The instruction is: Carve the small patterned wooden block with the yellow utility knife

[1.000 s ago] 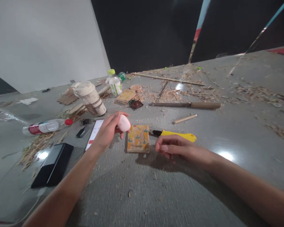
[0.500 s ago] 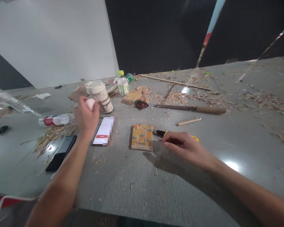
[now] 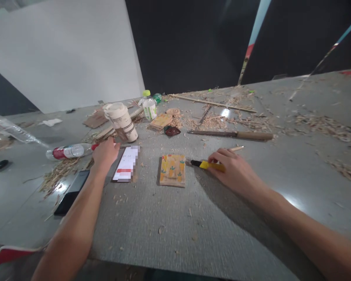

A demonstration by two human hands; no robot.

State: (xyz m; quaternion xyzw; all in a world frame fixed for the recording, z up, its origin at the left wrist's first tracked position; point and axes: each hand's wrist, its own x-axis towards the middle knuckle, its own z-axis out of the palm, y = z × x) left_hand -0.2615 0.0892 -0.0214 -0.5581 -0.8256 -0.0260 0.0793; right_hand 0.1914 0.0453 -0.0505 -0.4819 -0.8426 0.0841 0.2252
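Observation:
My left hand rests knuckles-up on the grey table, fingers curled, just left of a lit phone and beside the red cap of a lying plastic bottle. Whatever is inside its fingers is hidden. My right hand lies over a yellow utility knife, fingers closed on its handle, with the black tip pointing left. Between the hands lies a small wooden block with a yellow patterned top, touched by neither hand.
A dark phone lies near the left edge. Behind stand a tilted paper cup and a green-capped bottle. A long tool with a wooden handle, a short stick and wood shavings lie farther back.
My left hand carried a white egg-shaped case leftward from above the block and has come down beside the phone. My right hand slid forward onto the yellow knife.

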